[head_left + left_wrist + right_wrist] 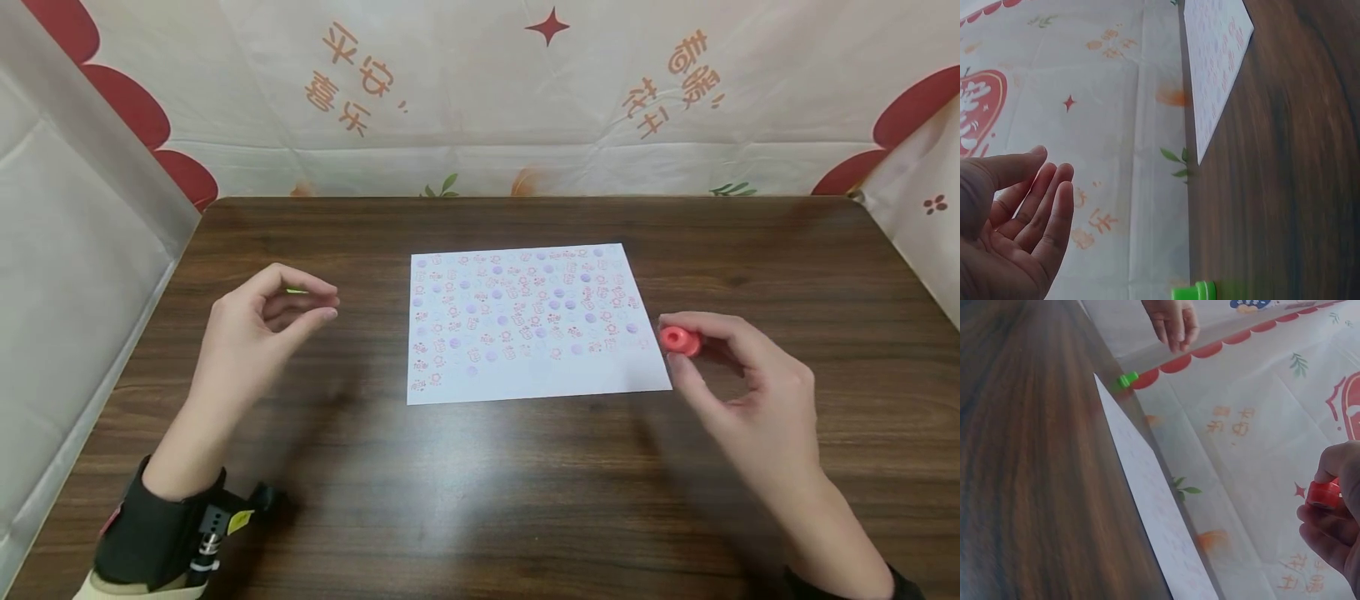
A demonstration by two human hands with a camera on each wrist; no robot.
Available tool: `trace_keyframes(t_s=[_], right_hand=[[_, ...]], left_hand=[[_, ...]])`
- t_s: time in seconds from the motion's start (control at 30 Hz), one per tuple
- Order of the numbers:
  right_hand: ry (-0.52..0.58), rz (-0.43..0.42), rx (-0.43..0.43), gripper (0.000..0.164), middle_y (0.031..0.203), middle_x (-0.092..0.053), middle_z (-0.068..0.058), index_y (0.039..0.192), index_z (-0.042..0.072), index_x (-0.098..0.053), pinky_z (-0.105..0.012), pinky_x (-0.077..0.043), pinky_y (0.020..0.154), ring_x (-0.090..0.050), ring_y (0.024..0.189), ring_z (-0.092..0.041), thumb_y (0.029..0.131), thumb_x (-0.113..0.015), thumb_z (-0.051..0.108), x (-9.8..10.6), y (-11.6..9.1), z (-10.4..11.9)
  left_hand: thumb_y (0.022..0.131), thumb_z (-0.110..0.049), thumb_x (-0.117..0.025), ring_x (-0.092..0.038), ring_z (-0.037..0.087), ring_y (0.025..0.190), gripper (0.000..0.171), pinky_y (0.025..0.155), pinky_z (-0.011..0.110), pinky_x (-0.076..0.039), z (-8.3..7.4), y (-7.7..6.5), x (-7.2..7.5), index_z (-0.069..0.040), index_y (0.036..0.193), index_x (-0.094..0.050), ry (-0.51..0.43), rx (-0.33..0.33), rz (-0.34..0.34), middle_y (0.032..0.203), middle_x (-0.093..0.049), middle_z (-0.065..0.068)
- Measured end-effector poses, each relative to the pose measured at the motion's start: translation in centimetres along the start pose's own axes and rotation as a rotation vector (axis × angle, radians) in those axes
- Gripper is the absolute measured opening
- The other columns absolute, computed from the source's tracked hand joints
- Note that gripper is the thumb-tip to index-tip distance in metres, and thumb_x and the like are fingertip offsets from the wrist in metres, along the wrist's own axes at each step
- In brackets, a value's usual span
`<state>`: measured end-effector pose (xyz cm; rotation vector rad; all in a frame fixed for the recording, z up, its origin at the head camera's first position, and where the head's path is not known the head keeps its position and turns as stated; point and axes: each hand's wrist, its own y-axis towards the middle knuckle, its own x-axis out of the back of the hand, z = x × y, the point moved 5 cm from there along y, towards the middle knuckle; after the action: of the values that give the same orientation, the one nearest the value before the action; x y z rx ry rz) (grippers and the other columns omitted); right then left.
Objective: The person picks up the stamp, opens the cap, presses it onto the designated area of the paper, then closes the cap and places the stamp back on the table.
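Note:
A white sheet of paper (pixel 525 375) lies on the table, covered with rows of small red and purple stamped prints, its near strip mostly bare. Just off its right edge, my right hand (pixel 757 392) pinches a small red stamp (pixel 681 341) between thumb and fingers. In the right wrist view the red stamp (pixel 1324 495) shows its round end. To the left of the paper, my left hand (pixel 262 333) hovers with bent, relaxed fingers and holds nothing. A green stamp (pixel 1194 292) stands on the table below it, mostly hidden behind the fingers in the head view.
The dark wood table (pixel 480 483) ends at the back against a pale printed cloth (pixel 480 92). More pale cloth (pixel 75 250) hangs along the left side. A black strap with a camera (pixel 172 525) is on the left wrist.

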<state>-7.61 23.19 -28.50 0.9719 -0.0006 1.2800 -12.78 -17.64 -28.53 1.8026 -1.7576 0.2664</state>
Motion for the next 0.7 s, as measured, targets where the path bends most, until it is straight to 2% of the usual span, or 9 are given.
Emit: trace_keyframes(t_s=[0.3, 0.53, 0.6, 0.7], right_hand=[[-0.041, -0.037, -0.027, 0.037, 0.106, -0.067, 0.027, 0.111, -0.003, -0.072, -0.003, -0.048, 0.084, -0.063, 0.087, 0.009, 0.076, -0.075, -0.013, 1.3, 0.3, -0.7], [-0.013, -0.056, -0.06, 0.035, 0.11, -0.071, 0.02, 0.112, -0.006, -0.069, -0.004, -0.049, 0.085, -0.067, 0.091, 0.007, 0.078, -0.073, -0.013, 1.9, 0.5, -1.1], [-0.019, -0.053, -0.075, 0.036, 0.111, -0.071, 0.021, 0.113, -0.007, -0.067, -0.004, -0.048, 0.086, -0.067, 0.094, 0.007, 0.078, -0.073, -0.014, 2.1, 0.6, -1.2], [-0.022, -0.06, -0.089, 0.036, 0.111, -0.07, 0.022, 0.113, -0.01, -0.064, -0.004, -0.048, 0.088, -0.067, 0.097, 0.007, 0.078, -0.072, -0.014, 2.4, 0.7, -1.5]], left_hand=[[0.088, -0.01, -0.076, -0.065, -0.015, 0.085, 0.022, 0.079, 0.003, -0.051, 1.9, 0.7, 1.0, -0.007, 0.108, -0.069, 0.094, 0.024, -0.034, 0.094, -0.068, -0.019], [0.09, -0.02, -0.075, -0.057, -0.024, 0.08, 0.023, 0.075, 0.002, -0.045, 2.9, 1.4, 1.7, -0.011, 0.11, -0.068, 0.239, 0.056, -0.027, 0.106, -0.074, 0.009], [0.091, -0.021, -0.075, -0.064, -0.013, 0.083, 0.024, 0.077, 0.009, -0.048, 3.1, 1.6, 1.7, -0.011, 0.112, -0.068, 0.287, 0.07, -0.008, 0.109, -0.073, 0.012], [0.091, -0.019, -0.074, -0.068, 0.013, 0.09, 0.027, 0.081, 0.029, -0.051, 3.5, 1.8, 1.8, -0.01, 0.115, -0.066, 0.383, 0.081, 0.016, 0.112, -0.071, 0.014]])
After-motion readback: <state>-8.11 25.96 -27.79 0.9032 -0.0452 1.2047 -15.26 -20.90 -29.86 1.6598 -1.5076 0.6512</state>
